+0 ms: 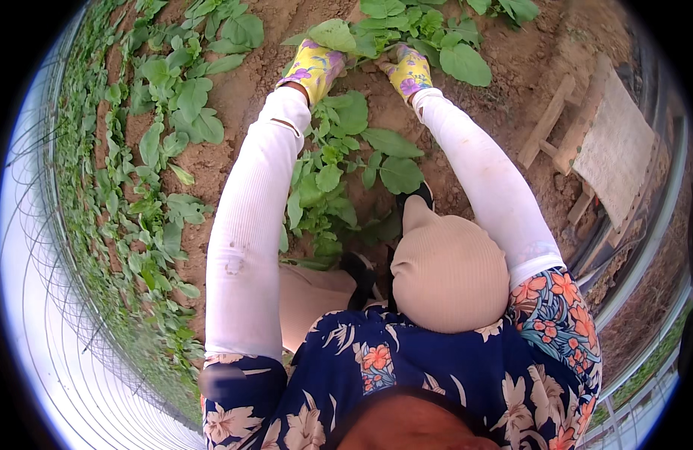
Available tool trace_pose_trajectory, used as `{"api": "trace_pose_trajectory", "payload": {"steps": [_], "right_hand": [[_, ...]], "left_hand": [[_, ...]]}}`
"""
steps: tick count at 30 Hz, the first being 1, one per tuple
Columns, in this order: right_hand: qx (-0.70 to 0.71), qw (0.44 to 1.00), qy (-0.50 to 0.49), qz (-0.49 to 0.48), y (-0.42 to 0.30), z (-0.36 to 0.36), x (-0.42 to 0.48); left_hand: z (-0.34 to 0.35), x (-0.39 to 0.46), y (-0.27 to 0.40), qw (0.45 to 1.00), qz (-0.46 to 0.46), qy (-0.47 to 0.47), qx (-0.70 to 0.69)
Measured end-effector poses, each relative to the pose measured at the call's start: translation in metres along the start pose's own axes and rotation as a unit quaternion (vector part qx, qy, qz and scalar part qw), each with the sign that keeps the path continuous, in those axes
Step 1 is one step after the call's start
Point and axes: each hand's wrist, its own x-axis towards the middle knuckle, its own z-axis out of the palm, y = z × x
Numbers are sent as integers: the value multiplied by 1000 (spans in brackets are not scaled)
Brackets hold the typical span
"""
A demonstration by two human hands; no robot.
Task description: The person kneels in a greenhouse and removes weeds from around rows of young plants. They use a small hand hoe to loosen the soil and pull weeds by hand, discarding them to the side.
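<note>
Both hands wear yellow gloves with a purple flower print and reach forward over the soil. My left hand is at a leafy green plant, with a broad leaf lying over its fingers; whether it grips a stem cannot be made out. Just right of it, my right hand touches the lower edge of the same plant, its fingertips partly hidden by leaves. Thin stems run between the two hands. Nearer my body, another leafy plant grows between my forearms.
Rows of leafy plants fill the left side beside brown soil. At the right lies a wooden frame next to a board with a pale cover. Curved metal pipes run along the right edge. My bent knee is close below.
</note>
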Motion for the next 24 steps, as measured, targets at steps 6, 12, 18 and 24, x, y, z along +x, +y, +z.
{"api": "trace_pose_trajectory", "payload": {"steps": [6, 12, 18, 24], "right_hand": [[46, 996, 66, -25, 6, -24, -56], [31, 977, 184, 105, 100, -49, -100], [-90, 929, 280, 225, 139, -75, -56], [-178, 923, 121, 318, 166, -102, -15]], "left_hand": [[-9, -36, 11, 984, -66, 14, -164], [-19, -58, 28, 985, -37, 155, -73], [-1, -41, 53, 939, 177, 227, 187], [69, -18, 67, 891, 330, 70, 304]]}}
